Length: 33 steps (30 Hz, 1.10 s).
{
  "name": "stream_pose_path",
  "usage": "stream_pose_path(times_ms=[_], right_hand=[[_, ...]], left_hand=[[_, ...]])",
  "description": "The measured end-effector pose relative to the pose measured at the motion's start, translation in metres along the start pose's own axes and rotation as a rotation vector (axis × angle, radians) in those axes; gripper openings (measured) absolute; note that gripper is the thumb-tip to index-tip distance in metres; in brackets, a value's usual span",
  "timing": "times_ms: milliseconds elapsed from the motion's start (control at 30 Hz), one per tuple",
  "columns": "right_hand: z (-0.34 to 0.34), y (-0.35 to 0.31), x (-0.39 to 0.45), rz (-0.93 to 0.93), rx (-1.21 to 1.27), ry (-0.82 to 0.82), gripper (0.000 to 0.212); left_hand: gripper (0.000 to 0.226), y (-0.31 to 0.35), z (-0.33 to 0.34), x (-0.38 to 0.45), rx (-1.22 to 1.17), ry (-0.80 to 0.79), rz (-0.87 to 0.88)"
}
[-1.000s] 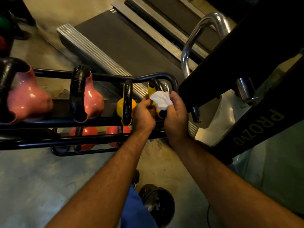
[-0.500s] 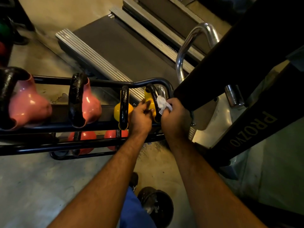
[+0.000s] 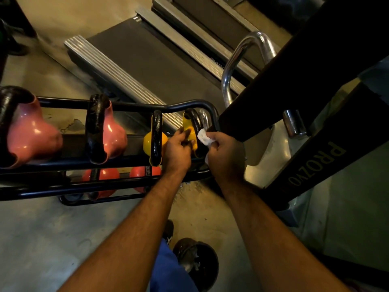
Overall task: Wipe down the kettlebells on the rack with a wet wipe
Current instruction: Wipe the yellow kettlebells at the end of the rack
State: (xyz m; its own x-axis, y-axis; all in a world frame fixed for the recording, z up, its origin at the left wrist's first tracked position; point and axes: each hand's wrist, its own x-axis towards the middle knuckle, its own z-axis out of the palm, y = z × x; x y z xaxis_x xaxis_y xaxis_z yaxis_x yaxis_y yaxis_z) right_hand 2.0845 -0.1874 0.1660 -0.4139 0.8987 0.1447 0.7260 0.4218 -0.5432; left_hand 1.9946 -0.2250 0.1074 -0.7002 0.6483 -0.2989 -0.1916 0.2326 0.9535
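A black tubular rack [image 3: 134, 106] carries several kettlebells. At its right end stands a small yellow kettlebell [image 3: 187, 125] with a black handle. My left hand [image 3: 176, 150] rests on its yellow body with the fingers spread over it. My right hand [image 3: 225, 154] pinches a crumpled white wet wipe [image 3: 203, 137] and presses it against the right side of that black handle. A second yellow kettlebell [image 3: 148, 144] stands just to the left, then two pink kettlebells [image 3: 114, 138], [image 3: 31, 135]. Red kettlebells [image 3: 105, 173] sit on the lower shelf.
A big black machine frame marked PROZVO [image 3: 315, 161] crowds the right side, with a chrome handle [image 3: 229, 70] behind the rack's end. Treadmill decks [image 3: 147, 60] lie beyond the rack. A dark bin [image 3: 197, 262] holding used wipes stands on the floor by my leg.
The wipe went from loosely bunched in front of the handle to pressed on the handle's right side. My left hand's fingers slid higher up the yellow body.
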Motion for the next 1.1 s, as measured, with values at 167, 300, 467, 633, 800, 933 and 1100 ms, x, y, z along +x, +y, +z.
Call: stream_pose_path(times_ms=[167,300,467,633,800,933,1100], right_hand=[[0.015,-0.007,-0.003,0.024,0.116,0.143,0.026],[0.017,-0.022,0.004,0.358,0.379,-0.050,0.033],[-0.003,-0.022,0.005,0.325,0.342,-0.318,0.027],[-0.002,-0.008,0.019,0.390,0.217,-0.303,0.025],[0.016,-0.017,0.003,0.378,0.147,-0.137,0.029],[0.005,-0.029,0.008,0.651,0.596,-0.298,0.029],[-0.010,-0.036,0.027,0.642,0.962,-0.447,0.033]], left_hand=[[0.038,-0.001,0.000,0.000,0.045,0.016,0.036],[0.037,-0.002,0.000,0.001,0.022,0.001,0.022],[0.040,-0.004,-0.001,0.001,0.040,0.007,0.037],[0.040,-0.005,0.000,0.002,0.034,-0.008,0.048],[0.041,-0.004,-0.002,0.002,0.058,-0.004,0.057],[0.043,-0.010,-0.002,0.007,0.101,-0.052,0.077],[0.042,-0.011,-0.003,0.006,0.073,-0.074,0.103]])
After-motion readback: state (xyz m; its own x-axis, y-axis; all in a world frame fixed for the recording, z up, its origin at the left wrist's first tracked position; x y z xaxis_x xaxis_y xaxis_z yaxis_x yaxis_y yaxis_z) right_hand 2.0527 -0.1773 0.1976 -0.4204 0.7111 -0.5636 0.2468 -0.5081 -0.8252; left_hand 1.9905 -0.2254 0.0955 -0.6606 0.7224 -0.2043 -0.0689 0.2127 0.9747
